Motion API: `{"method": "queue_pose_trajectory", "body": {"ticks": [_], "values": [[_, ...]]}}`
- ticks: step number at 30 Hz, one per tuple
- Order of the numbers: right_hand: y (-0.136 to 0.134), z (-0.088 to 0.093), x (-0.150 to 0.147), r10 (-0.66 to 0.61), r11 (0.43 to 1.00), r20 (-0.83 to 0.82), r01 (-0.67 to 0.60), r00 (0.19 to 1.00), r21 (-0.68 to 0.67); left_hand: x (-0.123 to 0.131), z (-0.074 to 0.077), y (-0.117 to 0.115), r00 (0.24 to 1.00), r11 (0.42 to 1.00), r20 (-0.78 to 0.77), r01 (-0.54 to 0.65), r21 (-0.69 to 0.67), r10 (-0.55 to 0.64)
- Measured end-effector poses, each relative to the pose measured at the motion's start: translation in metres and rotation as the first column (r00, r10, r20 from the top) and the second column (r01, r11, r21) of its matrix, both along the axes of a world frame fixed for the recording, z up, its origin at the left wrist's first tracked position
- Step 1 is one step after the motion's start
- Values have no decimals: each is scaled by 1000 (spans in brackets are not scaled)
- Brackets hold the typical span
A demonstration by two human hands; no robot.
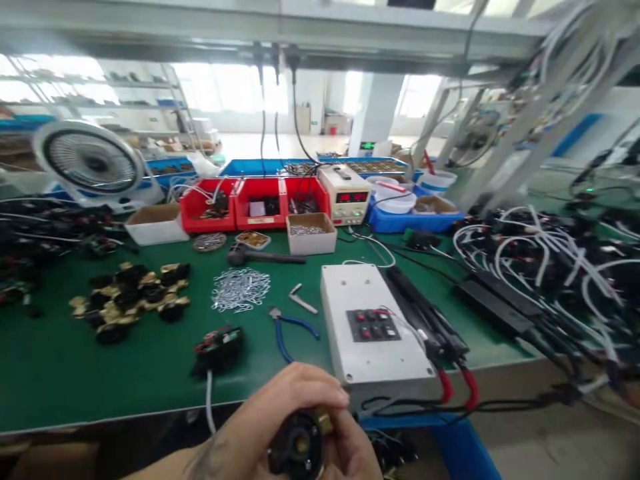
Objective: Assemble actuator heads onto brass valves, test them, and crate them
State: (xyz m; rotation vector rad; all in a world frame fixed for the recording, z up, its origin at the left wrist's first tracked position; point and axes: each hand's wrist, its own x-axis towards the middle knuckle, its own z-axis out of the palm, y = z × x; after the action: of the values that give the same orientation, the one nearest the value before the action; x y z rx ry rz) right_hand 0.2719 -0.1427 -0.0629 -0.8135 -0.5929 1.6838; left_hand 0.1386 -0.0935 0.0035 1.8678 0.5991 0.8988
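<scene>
At the bottom centre, my left hand (273, 413) is wrapped round a round black part with brass fittings (300, 443). My right hand (353, 447) is closed against the same part from the right, its fingers partly hidden. Just beyond my hands lie blue-handled pliers (287, 333). To the left sits a small black assembly (219, 348) with a white cable. A white box (373, 327) with a black switch panel is on the right. Farther left is a cluster of black and brass parts (131, 293), with a pile of small metal pins (241, 290) nearer the middle.
Behind stand red bins (257, 217), a small carton (311, 243), a black mallet (265, 257) and a power supply (345, 193). A white fan (93, 163) stands at back left. Black probes (425, 313) and tangled cables (545, 267) lie on the right. Below the table edge is a blue bin (460, 447).
</scene>
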Motion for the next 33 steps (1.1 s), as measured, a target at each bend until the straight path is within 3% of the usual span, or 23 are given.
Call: {"method": "queue_pose_trajectory", "body": {"ticks": [2,4,7,9,10,14,19,22,25,27,30,33], "values": [[6,1,-21,84,995,-58,-86,995,-43,-42,-3,-5,990,995,-101,-90,38,94],[8,1,-34,108,992,-103,-114,989,-59,-76,0,-3,916,946,-247,-289,147,318],[11,7,-47,44,998,-99,-47,994,-32,-104,3,13,601,762,-469,-535,365,647],[13,14,-55,-14,1000,-57,14,998,-2,-103,-1,26,429,719,-594,-542,434,681],[14,18,-59,-38,999,-37,39,999,13,-100,-5,31,406,729,-629,-540,420,663],[18,30,-76,-44,999,50,44,998,6,-88,-28,41,575,763,-552,-618,190,604],[20,36,-89,25,998,172,-16,985,-55,-114,-47,44,764,770,-257,-630,-100,592],[22,40,-99,57,998,215,-53,975,-24,-126,-48,40,846,785,57,-465,-409,531],[23,43,-110,59,998,256,-64,965,12,-126,-42,32,739,713,404,-145,-686,539],[23,44,-115,45,998,280,-55,959,29,-124,-36,26,701,705,446,-114,-700,557],[23,45,-119,38,998,299,-53,953,43,-124,-30,18,747,751,359,-273,-601,559],[23,48,-120,68,996,248,-80,966,39,-124,-27,11,747,786,314,-429,-446,586]]}}
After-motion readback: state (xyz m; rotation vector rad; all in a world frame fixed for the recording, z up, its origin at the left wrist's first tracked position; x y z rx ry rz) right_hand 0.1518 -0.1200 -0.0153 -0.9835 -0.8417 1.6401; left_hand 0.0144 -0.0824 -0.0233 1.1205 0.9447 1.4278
